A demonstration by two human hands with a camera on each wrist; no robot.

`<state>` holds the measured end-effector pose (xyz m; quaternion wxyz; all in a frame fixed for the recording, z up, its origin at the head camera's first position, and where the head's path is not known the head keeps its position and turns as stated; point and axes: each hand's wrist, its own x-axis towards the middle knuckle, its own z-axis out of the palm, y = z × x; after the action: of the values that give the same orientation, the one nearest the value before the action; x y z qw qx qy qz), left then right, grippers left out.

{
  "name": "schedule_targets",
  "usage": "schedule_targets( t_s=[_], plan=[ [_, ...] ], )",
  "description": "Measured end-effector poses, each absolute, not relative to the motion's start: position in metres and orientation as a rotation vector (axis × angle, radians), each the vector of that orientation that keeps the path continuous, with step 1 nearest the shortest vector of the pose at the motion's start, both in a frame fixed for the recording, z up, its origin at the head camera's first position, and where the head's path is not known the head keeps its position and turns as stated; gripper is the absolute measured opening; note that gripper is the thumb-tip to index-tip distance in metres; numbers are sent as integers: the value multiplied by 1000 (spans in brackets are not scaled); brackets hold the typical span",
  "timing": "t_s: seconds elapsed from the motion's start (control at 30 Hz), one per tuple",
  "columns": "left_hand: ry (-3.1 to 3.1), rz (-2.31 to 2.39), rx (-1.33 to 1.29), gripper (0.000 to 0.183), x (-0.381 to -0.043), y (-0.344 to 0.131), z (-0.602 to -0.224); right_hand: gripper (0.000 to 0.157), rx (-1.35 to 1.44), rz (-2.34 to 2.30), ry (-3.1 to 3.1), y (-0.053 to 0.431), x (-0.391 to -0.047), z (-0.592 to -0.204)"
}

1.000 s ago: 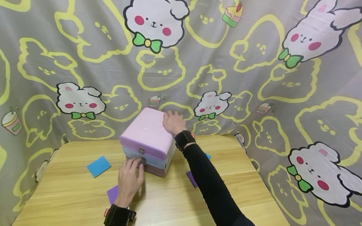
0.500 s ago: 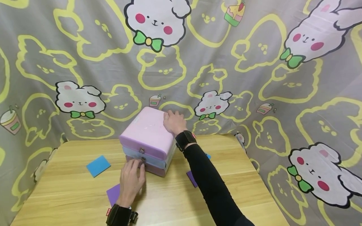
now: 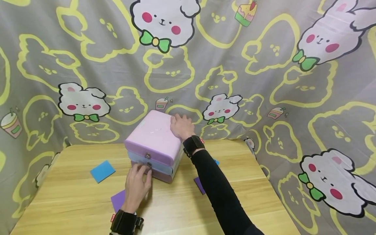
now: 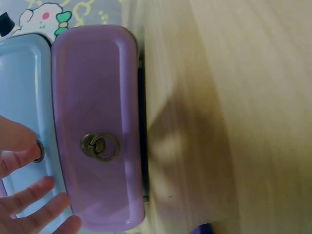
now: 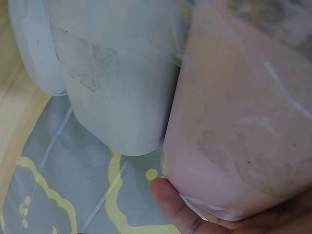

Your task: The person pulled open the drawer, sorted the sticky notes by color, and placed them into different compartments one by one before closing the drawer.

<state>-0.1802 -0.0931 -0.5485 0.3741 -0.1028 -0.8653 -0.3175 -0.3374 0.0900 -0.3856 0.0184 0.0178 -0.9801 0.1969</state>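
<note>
A small three-tier drawer box point(image 3: 155, 130) stands on the table, pink on top, with a pale blue middle drawer point(image 4: 19, 92) and a purple bottom drawer point(image 4: 97, 83). My left hand point(image 3: 136, 184) is at its front. In the left wrist view, thumb and forefinger pinch the ring pull point(image 4: 40, 152) of the blue drawer, while the other fingers spread over the drawer fronts. The purple drawer's ring pull point(image 4: 102, 147) hangs free. My right hand point(image 3: 182, 126) rests on the box's top at the back right edge, a fingertip point(image 5: 168, 192) along its pink corner.
A blue card point(image 3: 102, 171) and a purple card point(image 3: 118, 199) lie left of the box on the wooden table point(image 3: 73, 202). Another purple card point(image 3: 199, 185) and a blue one point(image 3: 216, 162) are partly hidden by the right forearm. A patterned curtain point(image 3: 117, 71) hangs behind.
My left hand has shifted slightly right and up to the blue drawer's ring pull. The right hand keeps its place on the box, which looks unmoved.
</note>
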Motion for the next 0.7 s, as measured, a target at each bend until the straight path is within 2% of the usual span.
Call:
schedule_targets(
  t_s=[0.37,0.7],
  plan=[
    [-2247,-929,-184,24,-175,-90,-544,58,65,621,-3034,89,-336,-388],
    [-2253,-941,-155,25,-165,-92,-542,57,59,625,-3013,92,-338,-387]
  ],
)
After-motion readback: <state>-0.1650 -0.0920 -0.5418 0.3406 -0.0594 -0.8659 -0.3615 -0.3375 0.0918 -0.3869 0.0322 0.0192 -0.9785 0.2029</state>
